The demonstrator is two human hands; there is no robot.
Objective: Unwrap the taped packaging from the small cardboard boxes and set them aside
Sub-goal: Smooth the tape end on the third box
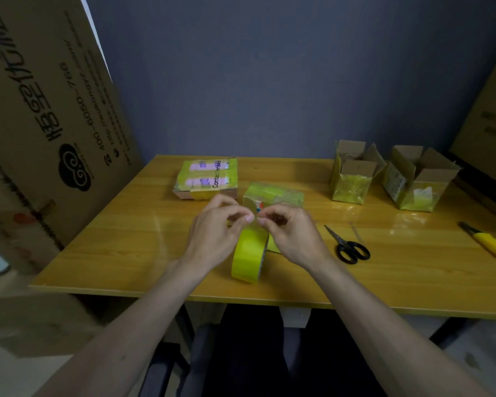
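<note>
Both hands met mid-tabletop over a yellow tape roll (248,255): left hand (216,224) and right hand (291,233) with fingers curled, apparently pinching something small. A taped box (272,194) sat just behind; bare tabletop (112,239) lay toward the left edge.

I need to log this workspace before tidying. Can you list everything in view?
Wooden table: one, yellow-brown, centre.
Flat taped box: one, yellow-green, far centre.
Small taped cardboard box: one, yellow-green, behind the hands.
Opened cardboard boxes: two, brown with yellow tape, far right.
Tape roll: one, yellow, upright between the wrists.
Scissors: one, black, right.
Utility knife: one, yellow, right edge.
Large cartons: brown, both sides.
Left hand, right hand: fingertips curled, nearly meeting.
</note>
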